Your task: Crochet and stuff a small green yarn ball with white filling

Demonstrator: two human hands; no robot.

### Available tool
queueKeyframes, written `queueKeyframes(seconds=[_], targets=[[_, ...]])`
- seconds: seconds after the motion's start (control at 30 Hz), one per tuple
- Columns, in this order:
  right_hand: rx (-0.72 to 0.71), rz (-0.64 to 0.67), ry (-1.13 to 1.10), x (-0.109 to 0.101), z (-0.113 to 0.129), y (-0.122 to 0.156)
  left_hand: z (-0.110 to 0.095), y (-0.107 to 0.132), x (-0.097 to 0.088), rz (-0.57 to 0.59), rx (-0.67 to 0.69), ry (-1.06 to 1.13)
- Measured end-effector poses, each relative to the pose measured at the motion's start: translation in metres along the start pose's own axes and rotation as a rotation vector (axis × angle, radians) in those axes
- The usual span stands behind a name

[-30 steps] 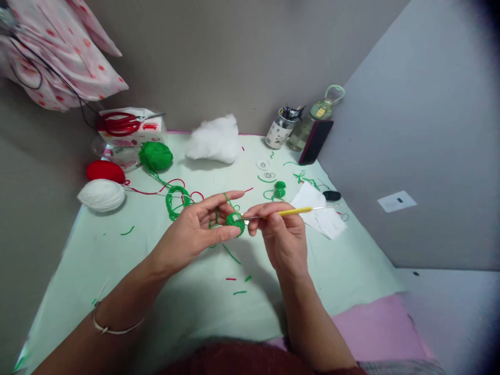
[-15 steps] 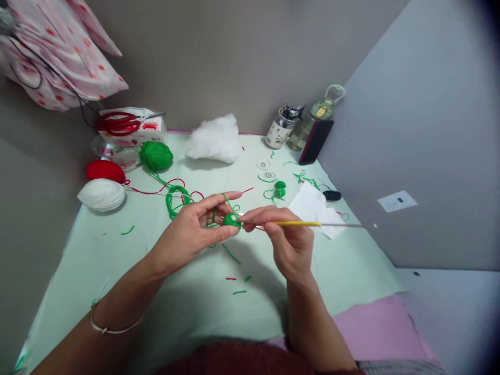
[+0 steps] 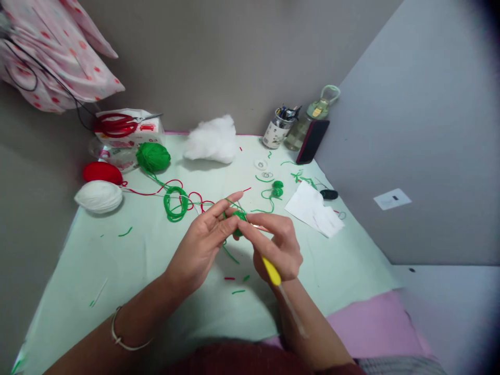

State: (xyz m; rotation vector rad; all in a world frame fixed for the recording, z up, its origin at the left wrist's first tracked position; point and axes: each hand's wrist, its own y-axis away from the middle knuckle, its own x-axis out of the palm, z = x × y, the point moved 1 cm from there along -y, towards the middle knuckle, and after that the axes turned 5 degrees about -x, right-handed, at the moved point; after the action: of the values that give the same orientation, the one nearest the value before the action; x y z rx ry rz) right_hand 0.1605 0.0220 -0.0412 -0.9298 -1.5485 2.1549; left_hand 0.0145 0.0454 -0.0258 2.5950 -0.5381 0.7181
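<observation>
The yellow hook handle (image 3: 271, 272) looks smooth plastic, the green piece (image 3: 239, 214) rough, matt yarn.

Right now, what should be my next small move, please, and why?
Perhaps turn the yellow-handled hook in your right hand until its far end shows: that end is hidden among the fingers, while your left hand pinches the small green piece.

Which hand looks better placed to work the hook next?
Likely the right hand: it holds the yellow-handled crochet hook, right beside the green crocheted piece, while the left hand is occupied holding that piece.
</observation>
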Motion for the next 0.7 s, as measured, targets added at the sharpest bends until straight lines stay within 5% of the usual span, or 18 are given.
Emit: queueKeyframes(seconds=[0.13,0.33,0.6,0.7], targets=[[0.215,-0.095,-0.3,0.001,-0.002,-0.007,-0.008,-0.003,-0.005,0.109,-0.122,0.12],[0.346,-0.099,-0.484,-0.001,-0.001,-0.013,-0.015,-0.006,-0.013,0.095,-0.07,0.086],[0.781,-0.125,-0.775,-0.003,-0.017,-0.017,-0.021,-0.007,-0.015,0.085,-0.081,-0.066],[0.795,-0.09,-0.854,0.001,-0.017,-0.016,-0.019,-0.007,-0.015,0.054,0.023,-0.178]])
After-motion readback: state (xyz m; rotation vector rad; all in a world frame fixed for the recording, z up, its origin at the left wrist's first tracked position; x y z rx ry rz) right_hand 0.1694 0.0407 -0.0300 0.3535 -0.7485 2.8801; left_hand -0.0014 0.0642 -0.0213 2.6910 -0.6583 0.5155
